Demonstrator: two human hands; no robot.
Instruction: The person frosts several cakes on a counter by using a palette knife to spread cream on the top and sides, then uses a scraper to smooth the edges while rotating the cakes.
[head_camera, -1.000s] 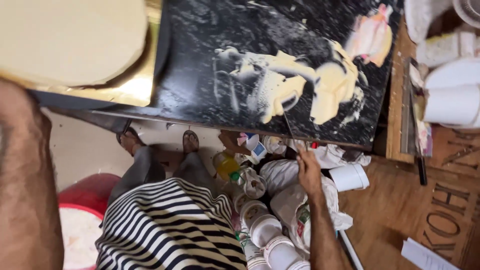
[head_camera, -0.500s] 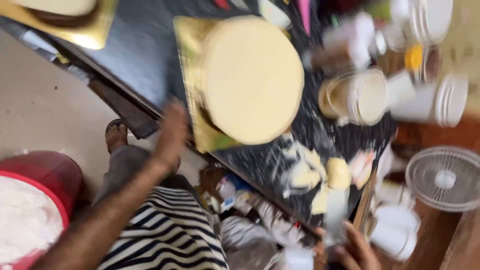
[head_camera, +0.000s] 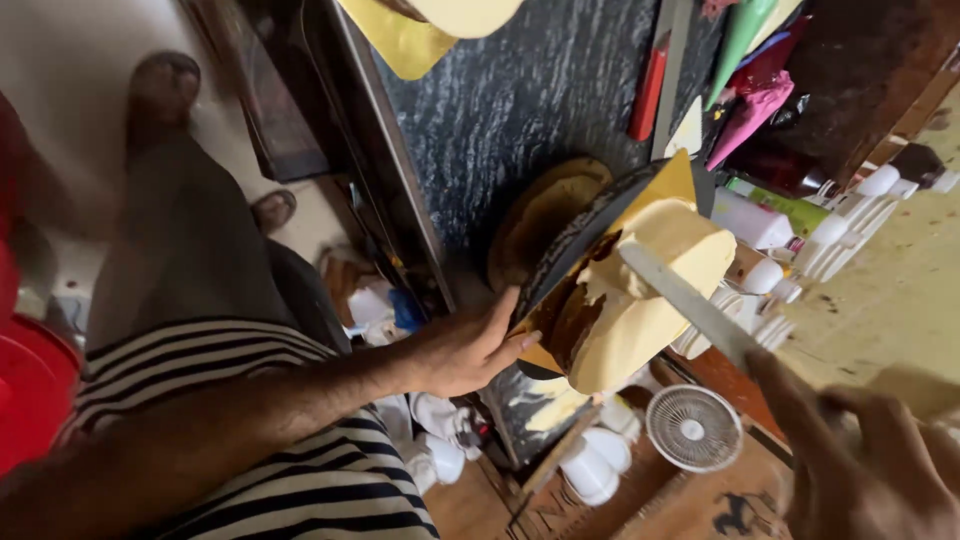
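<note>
A cake coated with pale yellow cream, brown sponge still showing on one side, stands on a gold board on a dark turntable. My left hand rests open against the turntable's near rim. My right hand grips the handle of a long metal spatula, and its blade lies flat against the cream on the cake. The spatula's handle is hidden inside my fist.
The black marbled counter also carries a second cream cake on a gold board, a red-handled knife, green and pink piping bags and several bottles. A small white fan and white cups lie below; a red tub is beside my legs.
The view has swung from a finished cake to a half-iced one on the turntable. My left hand now touches the turntable rim and my right hand's spatula presses on the cream.
</note>
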